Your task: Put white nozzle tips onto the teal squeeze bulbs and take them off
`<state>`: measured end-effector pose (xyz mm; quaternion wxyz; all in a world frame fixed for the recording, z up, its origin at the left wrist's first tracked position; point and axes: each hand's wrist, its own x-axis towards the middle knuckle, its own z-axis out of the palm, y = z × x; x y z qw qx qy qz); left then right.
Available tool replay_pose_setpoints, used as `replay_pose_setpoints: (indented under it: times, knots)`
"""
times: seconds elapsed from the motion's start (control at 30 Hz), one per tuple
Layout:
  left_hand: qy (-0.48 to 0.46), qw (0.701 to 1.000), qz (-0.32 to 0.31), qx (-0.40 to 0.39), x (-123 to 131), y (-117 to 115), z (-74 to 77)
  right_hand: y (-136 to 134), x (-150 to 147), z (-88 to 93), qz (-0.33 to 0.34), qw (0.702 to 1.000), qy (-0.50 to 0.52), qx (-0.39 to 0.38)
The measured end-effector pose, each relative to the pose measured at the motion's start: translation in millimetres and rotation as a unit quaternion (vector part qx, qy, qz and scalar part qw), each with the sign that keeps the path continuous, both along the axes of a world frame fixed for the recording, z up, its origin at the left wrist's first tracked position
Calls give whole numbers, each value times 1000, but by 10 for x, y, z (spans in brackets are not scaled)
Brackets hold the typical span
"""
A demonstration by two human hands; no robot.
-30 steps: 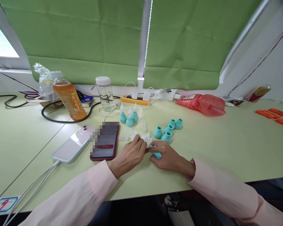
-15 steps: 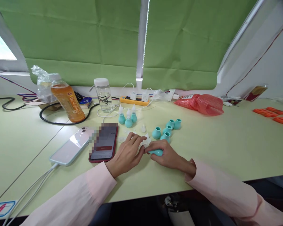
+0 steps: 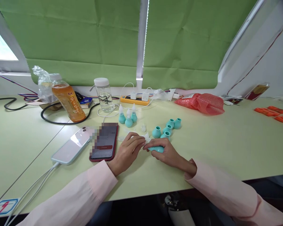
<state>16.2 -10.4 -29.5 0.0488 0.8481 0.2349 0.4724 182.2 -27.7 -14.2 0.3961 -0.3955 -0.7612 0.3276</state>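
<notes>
My right hand (image 3: 166, 153) is wrapped round a teal squeeze bulb (image 3: 158, 148), which lies on its side with its neck end towards my left hand (image 3: 129, 151). The fingers of my left hand are drawn together in a pinch close to my right fingertips; what they hold is hidden. Just behind both hands lie small translucent plastic pieces (image 3: 146, 136). Several open-mouthed teal bulbs (image 3: 156, 132) stand behind my right hand. Further back are three teal bulbs (image 3: 128, 122) fitted with clear pointed tips. A loose clear tip (image 3: 143, 127) rests between the two groups.
Left of my hands lie a phone in a red case (image 3: 106, 141) and a pale phone (image 3: 73, 146) with white cables. Behind stand a tea bottle (image 3: 69, 103), a water bottle (image 3: 104, 95) and a yellow power strip (image 3: 135, 100). A red bubble-wrap bag (image 3: 200, 103) and orange parts (image 3: 266, 111) lie right.
My left fingers have closed together and shifted slightly towards the bulb. My right hand keeps the bulb, which has moved up a little.
</notes>
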Motion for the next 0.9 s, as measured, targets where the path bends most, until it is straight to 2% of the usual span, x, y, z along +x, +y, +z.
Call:
replay_pose_setpoints:
  times: [0.1,0.13,0.2,0.3,0.43,0.53,0.6,0.67,0.77,0.9]
  knots:
    - [-99,987,53,-113,20,-52,41,-5,-6,11,-13,999,11,-33]
    - [-120,981,75,-131,7,-48,58,-1,-4,9,-20,999,14,-46]
    - [-127,979,110,-115,-36,-2,81,10,8,3,-30,997,21,-63]
    - [-59,985,132,-96,-95,125,45,18,31,3,-28,998,40,-44]
    - [76,979,150,-115,-103,259,-103,15,48,11,-11,999,46,0]
    - [86,977,162,-108,-88,245,-127,2,37,-1,28,998,28,46]
    - [46,983,150,-99,-82,172,-61,-17,18,-10,66,995,14,73]
    - [11,985,112,-132,-77,70,41,-43,-7,-12,104,992,-1,79]
    - [47,980,22,-193,-56,-65,155,-79,-41,-5,154,987,-8,54]
    - [72,980,1,-186,4,-152,136,-99,-45,8,188,981,14,37]
